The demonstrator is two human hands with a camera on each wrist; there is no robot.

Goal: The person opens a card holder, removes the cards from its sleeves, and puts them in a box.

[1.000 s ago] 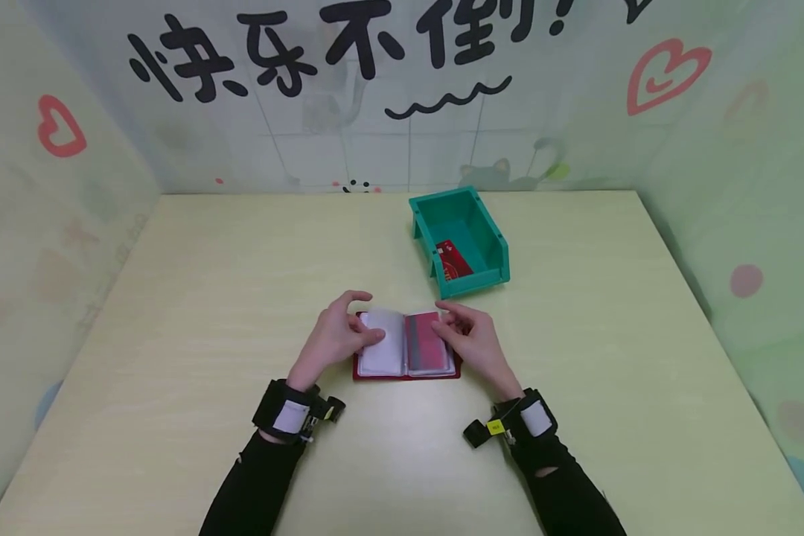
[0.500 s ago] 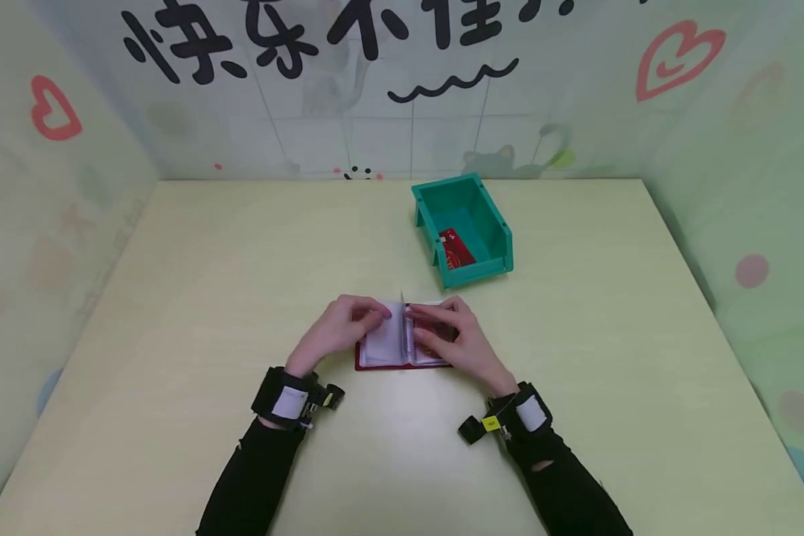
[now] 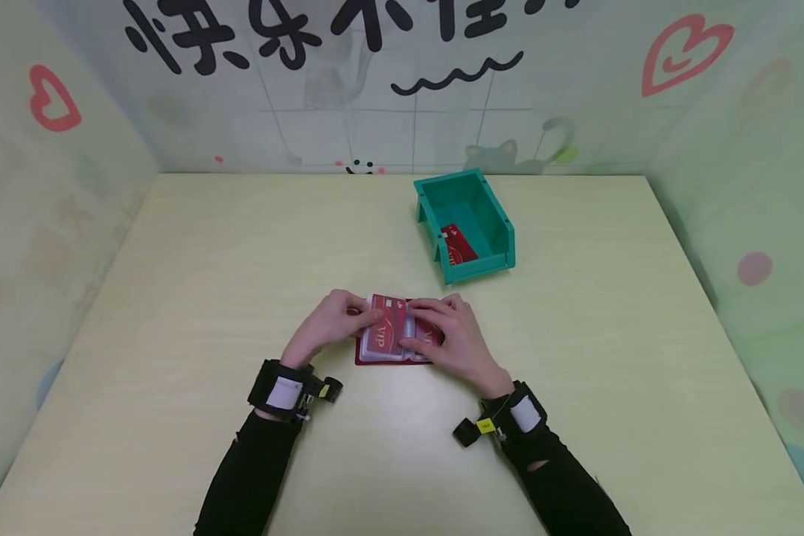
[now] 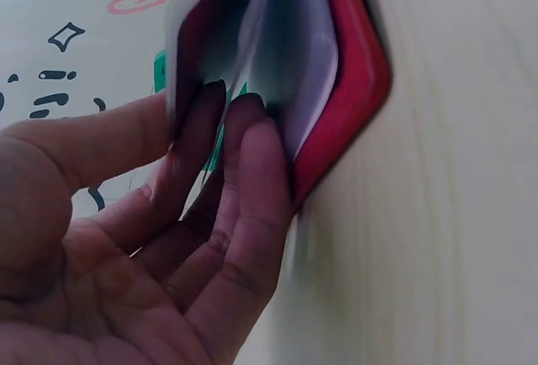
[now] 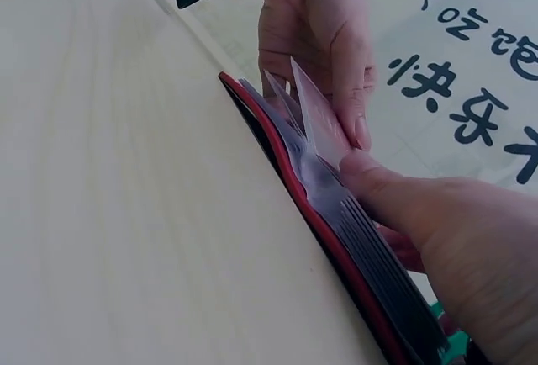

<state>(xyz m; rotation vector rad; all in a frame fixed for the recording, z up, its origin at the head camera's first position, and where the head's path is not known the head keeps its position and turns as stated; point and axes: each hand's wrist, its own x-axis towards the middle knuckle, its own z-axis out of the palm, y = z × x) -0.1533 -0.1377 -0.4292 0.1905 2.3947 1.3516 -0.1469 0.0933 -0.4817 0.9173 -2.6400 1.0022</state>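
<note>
A small red card holder [image 3: 388,362] lies open on the table, with clear sleeve pages. Its left page carries a red VIP card [image 3: 383,339]; another red card [image 3: 426,332] shows partly on the right page. My left hand [image 3: 330,324] pinches the left page with the card between thumb and index finger; in the left wrist view the other fingers lie behind this page, beside a raised sleeve [image 4: 307,54]. My right hand [image 3: 461,341] holds the holder near its spine, thumb against the page edge. In the right wrist view both thumbs come close together.
A teal bin [image 3: 469,216] stands behind the card holder, with a red card [image 3: 458,246] inside. Printed wall panels [image 3: 348,104] enclose the pale table [image 3: 241,246] at the back and sides. Cameras are strapped to both wrists.
The left page was blank white; now a red VIP card shows there. Both hands were apart at the holder's sides; the right hand has moved left over the spine. The bin has not moved.
</note>
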